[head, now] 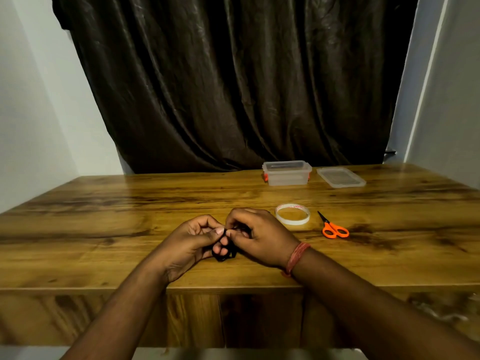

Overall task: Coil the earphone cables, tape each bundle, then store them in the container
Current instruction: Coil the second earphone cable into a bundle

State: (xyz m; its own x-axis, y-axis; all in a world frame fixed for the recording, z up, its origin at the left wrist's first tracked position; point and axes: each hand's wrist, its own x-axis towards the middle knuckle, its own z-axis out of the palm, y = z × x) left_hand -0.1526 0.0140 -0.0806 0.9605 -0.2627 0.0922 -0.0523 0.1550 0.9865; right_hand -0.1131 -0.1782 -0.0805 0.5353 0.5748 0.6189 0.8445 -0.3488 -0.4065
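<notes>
The person sits at the brown wooden table (130, 203) with both forearms lying on its near edge, probably so that the hands are steady for fine work. The left hand (192, 242) is curled around a small bundle of black earphone cable (224, 253), which sits between the two hands just above the table surface; its thumb presses on the top of the coil. The right hand (255, 235), which wears a red thread band (296, 257) on the wrist, pinches something at the top of the same bundle with thumb and fingertips. Whether it is a cable end or a piece of tape I cannot tell, because the fingers hide it. I judge that the coil is nearly made and that the step in hand is closing or taping it. The white roll of tape (292, 213) lies flat just beside the right hand, and the orange-handled scissors (333, 227) lie a little more to the right, both near for the working hand. The clear plastic container (287, 173) with orange clips stands open at the far side of the table, and its transparent lid (340, 177) lies next to it, so a finished bundle can go in directly. Behind the table hangs a dark brown curtain (233, 87).
</notes>
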